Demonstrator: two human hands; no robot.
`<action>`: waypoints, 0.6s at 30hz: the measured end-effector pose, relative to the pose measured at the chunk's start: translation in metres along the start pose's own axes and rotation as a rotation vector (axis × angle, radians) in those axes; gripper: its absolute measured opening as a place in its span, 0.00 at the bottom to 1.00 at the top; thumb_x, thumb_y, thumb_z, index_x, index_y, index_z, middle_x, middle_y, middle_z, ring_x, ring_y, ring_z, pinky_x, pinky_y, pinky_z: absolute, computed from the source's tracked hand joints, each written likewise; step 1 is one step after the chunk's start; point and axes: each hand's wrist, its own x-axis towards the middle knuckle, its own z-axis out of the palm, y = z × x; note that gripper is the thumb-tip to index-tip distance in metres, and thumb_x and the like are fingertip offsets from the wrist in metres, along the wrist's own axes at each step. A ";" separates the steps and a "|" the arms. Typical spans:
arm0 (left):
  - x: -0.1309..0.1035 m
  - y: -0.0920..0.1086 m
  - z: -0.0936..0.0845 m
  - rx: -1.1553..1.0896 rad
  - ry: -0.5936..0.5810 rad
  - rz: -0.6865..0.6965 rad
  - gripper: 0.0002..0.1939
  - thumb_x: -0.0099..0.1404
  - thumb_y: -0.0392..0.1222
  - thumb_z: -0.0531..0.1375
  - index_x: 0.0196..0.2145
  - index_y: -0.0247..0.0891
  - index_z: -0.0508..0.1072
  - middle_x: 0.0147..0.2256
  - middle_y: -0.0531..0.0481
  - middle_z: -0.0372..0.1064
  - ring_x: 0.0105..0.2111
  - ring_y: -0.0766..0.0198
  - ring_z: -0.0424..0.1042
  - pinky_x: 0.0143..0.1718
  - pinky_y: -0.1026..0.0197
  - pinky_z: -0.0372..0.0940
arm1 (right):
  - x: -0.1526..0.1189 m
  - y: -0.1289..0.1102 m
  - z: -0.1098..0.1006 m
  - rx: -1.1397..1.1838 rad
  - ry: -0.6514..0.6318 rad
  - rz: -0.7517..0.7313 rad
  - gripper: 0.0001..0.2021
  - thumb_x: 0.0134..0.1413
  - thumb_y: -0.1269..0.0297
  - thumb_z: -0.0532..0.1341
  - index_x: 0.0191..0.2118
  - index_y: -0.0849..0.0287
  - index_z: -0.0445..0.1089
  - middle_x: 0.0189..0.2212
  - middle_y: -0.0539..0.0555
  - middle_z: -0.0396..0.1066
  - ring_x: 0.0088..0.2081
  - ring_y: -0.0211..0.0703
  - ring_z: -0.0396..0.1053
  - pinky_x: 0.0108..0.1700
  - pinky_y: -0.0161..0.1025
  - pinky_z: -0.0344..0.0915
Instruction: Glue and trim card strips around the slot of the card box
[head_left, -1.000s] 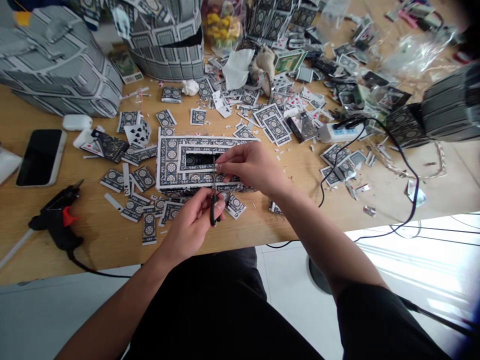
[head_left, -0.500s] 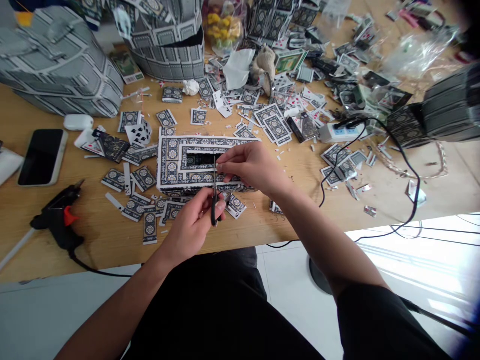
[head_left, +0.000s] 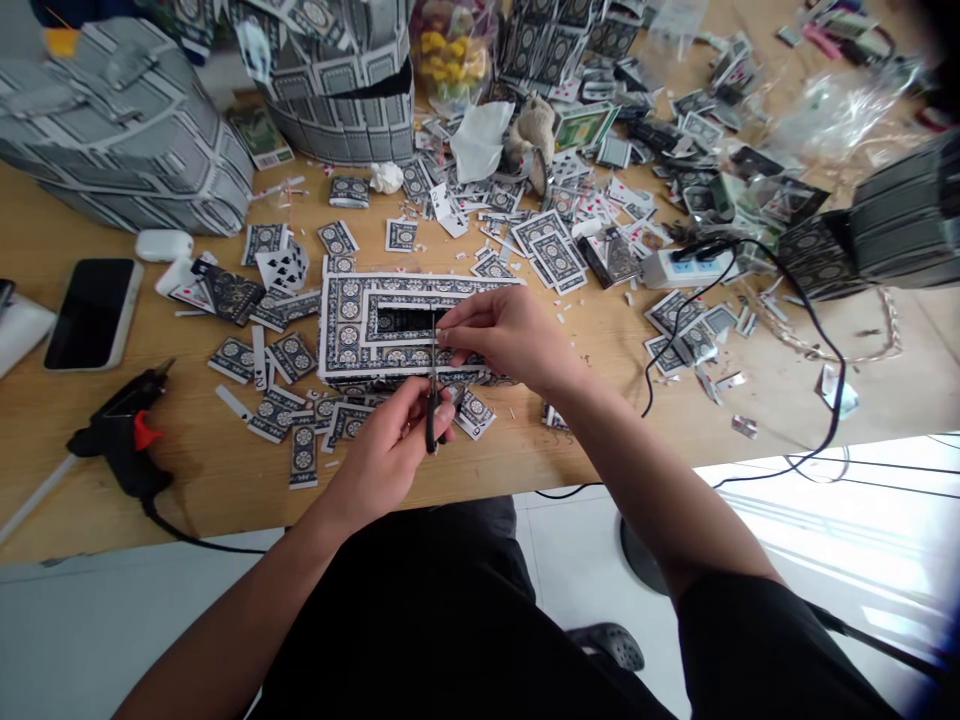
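Note:
My left hand point(head_left: 390, 440) is closed on the black-handled scissors point(head_left: 432, 420), whose narrow blades point away from me over the near part of a card-covered box point(head_left: 349, 335). The box has a long dark opening point(head_left: 401, 319) in its top. My right hand point(head_left: 499, 335) is pinched at the blades, above the right part of the box; whatever lies between its fingertips is too small to make out. Cut card pieces point(head_left: 304, 455) lie in front of the box and to its left.
A glue gun point(head_left: 124, 435) and a phone point(head_left: 91, 314) lie at the left. Card-woven bags point(head_left: 150, 130) stand behind. A power strip point(head_left: 686, 268) with black cables is at the right, near a large heap of cards point(head_left: 555, 245).
The whole view has shifted slightly, so the tabletop things appear a little further right. Both hands keep nearly the same pose at the scissors. A dark shoe now shows on the floor.

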 end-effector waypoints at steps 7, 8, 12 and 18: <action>0.000 0.003 0.002 0.016 0.013 0.009 0.13 0.78 0.51 0.61 0.49 0.38 0.73 0.34 0.51 0.74 0.32 0.65 0.69 0.37 0.60 0.65 | 0.000 0.002 0.001 0.007 0.003 0.005 0.02 0.52 0.71 0.72 0.32 0.61 0.80 0.22 0.51 0.79 0.22 0.36 0.73 0.23 0.31 0.66; 0.000 0.003 0.002 0.010 0.013 0.007 0.13 0.78 0.51 0.61 0.49 0.38 0.73 0.34 0.51 0.74 0.32 0.65 0.70 0.37 0.60 0.65 | 0.001 0.002 0.001 0.008 0.005 0.003 0.02 0.52 0.71 0.72 0.32 0.61 0.80 0.22 0.51 0.79 0.23 0.36 0.73 0.23 0.31 0.66; 0.000 0.000 0.003 -0.037 0.017 -0.016 0.11 0.77 0.49 0.61 0.48 0.39 0.73 0.33 0.51 0.73 0.32 0.65 0.70 0.35 0.61 0.66 | 0.000 0.004 0.001 0.020 0.003 -0.004 0.03 0.50 0.72 0.72 0.32 0.61 0.80 0.23 0.51 0.79 0.22 0.36 0.73 0.22 0.31 0.66; -0.002 0.002 0.003 0.009 0.014 -0.020 0.17 0.76 0.54 0.64 0.51 0.38 0.73 0.34 0.50 0.74 0.32 0.64 0.71 0.40 0.59 0.69 | 0.001 0.007 -0.001 0.006 -0.012 -0.013 0.04 0.50 0.69 0.74 0.34 0.61 0.80 0.23 0.52 0.79 0.23 0.37 0.73 0.22 0.31 0.65</action>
